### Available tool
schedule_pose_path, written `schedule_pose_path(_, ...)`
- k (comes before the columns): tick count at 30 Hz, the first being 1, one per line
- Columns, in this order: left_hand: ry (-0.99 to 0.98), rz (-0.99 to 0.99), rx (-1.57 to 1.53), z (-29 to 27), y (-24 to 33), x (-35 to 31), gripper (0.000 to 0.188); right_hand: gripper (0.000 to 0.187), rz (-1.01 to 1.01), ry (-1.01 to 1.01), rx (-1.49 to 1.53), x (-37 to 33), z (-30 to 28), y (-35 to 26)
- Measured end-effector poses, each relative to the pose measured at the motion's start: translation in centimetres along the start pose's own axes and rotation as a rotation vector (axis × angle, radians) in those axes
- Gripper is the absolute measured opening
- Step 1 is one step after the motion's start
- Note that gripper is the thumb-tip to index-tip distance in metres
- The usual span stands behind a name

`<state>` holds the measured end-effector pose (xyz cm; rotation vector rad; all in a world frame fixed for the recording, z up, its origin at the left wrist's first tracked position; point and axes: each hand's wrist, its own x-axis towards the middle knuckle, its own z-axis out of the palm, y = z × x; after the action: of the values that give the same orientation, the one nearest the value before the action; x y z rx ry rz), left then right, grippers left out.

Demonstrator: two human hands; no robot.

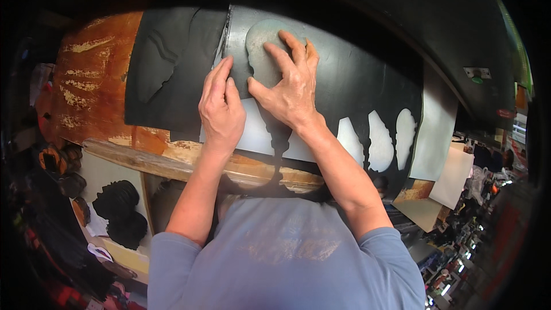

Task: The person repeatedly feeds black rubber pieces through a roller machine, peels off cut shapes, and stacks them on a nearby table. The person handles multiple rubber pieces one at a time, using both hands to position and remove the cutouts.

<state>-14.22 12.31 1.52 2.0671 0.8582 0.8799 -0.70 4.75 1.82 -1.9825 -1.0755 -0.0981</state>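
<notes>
A grey-green, sole-shaped plate lies on a smooth black sheet. My right hand spans it with spread, bent fingers, the thumb at its left edge; the palm hides its lower part. Beside it, my left hand holds nothing. Its fingers are stretched out, the thumb a little apart, over the left edge of the black sheet. Toward my body, the sheet has several curved cut-outs, with a white surface showing through. Narrow black strips remain between them.
A second dark sheet with curved lines lies to the left, on a scuffed reddish-brown board. A worn wooden beam runs along the near edge. Dark machine housing overhangs the far and right sides. Black shaped pieces sit at lower left.
</notes>
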Motion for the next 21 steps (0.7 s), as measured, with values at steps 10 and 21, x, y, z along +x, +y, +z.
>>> schedule_pose_path(10,0.018,0.034,-0.042,-0.8,0.5,-0.6,0.037,0.069,-0.049,-0.051,0.055,-1.3,-1.5,1.1)
schedule_pose_path(21,-0.257,0.217,0.225,-1.7,2.4,-14.2,0.015,0.014,0.292,0.423,0.302,-9.5,-16.9,8.1)
